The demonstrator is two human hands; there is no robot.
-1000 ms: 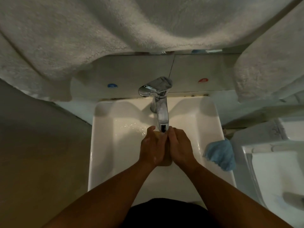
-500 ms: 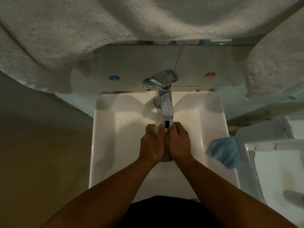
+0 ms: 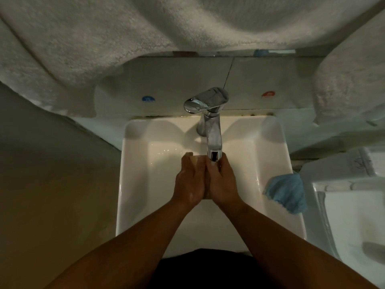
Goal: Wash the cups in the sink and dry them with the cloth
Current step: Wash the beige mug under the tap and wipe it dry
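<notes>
- Both hands sit pressed together under the tap (image 3: pixel 214 130) spout, over the middle of the sink (image 3: pixel 137 184)
- Left hand (image 3: pixel 190 180) wraps a pale cup (image 3: pixel 195 160); only its rim edge shows past the fingertips, rest hidden between the palms
- Right hand (image 3: pixel 224 182) is curled against the same cup from the other side, looks like it grips or rubs it; exact finger contact is hidden
- Change over the last second: hands hold the same clasp under the spout, only small finger shifts; most of the apparent movement is the head camera tilting
- Water flow itself is hard to see; wet sheen on the basin left of the tap
- Read: still in the wash/rinse step on this cup, no sign of drying yet
- Blue cloth (image 3: pixel 286 193) lies untouched on the sink's right rim, near the right wrist
- No other cups visible, so I can't judge how many remain
- Towels (image 3: pixel 104 38) hang overhead, not involved
</notes>
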